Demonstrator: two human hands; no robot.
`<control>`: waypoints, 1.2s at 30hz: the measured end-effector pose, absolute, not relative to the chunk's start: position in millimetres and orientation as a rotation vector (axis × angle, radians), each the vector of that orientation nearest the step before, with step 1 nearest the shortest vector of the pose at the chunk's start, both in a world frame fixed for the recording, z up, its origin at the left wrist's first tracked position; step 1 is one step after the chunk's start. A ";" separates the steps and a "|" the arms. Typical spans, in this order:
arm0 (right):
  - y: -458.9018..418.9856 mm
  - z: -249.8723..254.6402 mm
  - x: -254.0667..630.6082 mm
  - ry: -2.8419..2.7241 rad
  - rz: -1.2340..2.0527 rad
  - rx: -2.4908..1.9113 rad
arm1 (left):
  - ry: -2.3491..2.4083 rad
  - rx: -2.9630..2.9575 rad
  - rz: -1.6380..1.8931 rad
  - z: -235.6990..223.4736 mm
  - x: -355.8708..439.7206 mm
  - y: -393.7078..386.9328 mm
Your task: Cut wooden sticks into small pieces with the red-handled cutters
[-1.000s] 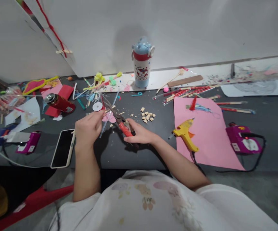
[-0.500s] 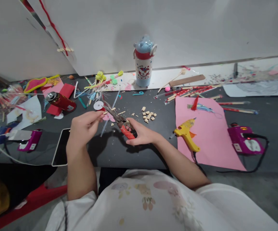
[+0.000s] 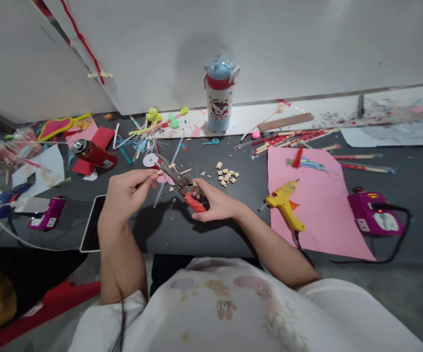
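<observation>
My right hand (image 3: 213,199) is closed around the red handles of a pair of pliers (image 3: 182,183), whose metal jaws point up and left. My left hand (image 3: 133,190) pinches a thin pale wooden stick (image 3: 162,170) between thumb and fingertips, its free end at the pliers' jaws. Whether the jaws touch the stick is hard to make out. Beneath the pliers lie a clear plastic strip (image 3: 159,194) and a pink piece, partly hidden. Right of the jaws sits a small group of short cut wooden pieces (image 3: 228,177), with another stick bit (image 3: 185,171) nearby.
A yellow glue gun (image 3: 286,205) rests on pink paper (image 3: 317,215) at the right, near a purple power strip (image 3: 374,215). A bottle (image 3: 219,95) stands at the back. To the left are a tilted red can (image 3: 93,153) and a phone (image 3: 93,227).
The pliers' handles and jaws look slightly further apart. Both hands stay in nearly the same place, with the stick still at the jaws.
</observation>
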State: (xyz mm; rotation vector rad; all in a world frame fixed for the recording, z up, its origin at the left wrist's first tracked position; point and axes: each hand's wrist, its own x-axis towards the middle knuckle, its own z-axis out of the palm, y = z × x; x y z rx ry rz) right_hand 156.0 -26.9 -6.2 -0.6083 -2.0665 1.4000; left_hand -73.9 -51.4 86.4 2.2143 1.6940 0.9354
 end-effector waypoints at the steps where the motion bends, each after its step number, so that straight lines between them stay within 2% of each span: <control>1: -26.9 -6.5 155.8 -2.070 1.399 -0.613 | 1.696 2.213 0.930 86.8 -73.5 -50.9; 9: -27.3 -8.9 153.6 -2.073 1.419 -0.687 | 1.728 2.194 0.846 81.9 -77.3 -46.6; 16: -28.5 -9.7 151.2 -1.993 1.575 -0.787 | 1.844 2.314 0.663 73.0 -75.2 -33.5; 18: -28.6 -13.7 148.8 -1.916 1.626 -0.870 | 1.910 2.416 0.746 71.1 -66.9 -31.6; 20: -28.0 -19.2 145.6 -1.818 1.673 -0.943 | 1.948 2.435 0.986 67.0 -55.6 -31.8; 23: -26.4 -25.6 140.8 -1.688 1.682 -0.986 | 1.982 2.214 1.253 54.6 -36.8 -34.9; 26: -25.7 -26.5 137.4 -1.616 1.639 -1.038 | 1.939 1.866 1.122 36.9 -20.1 -37.5; 30: -28.0 -26.7 134.7 -1.590 1.623 -1.031 | 1.653 1.532 0.990 17.9 -3.4 -37.2; 36: -31.1 -32.9 131.6 -1.581 1.637 -0.920 | 1.402 1.179 0.879 15.6 5.4 -33.0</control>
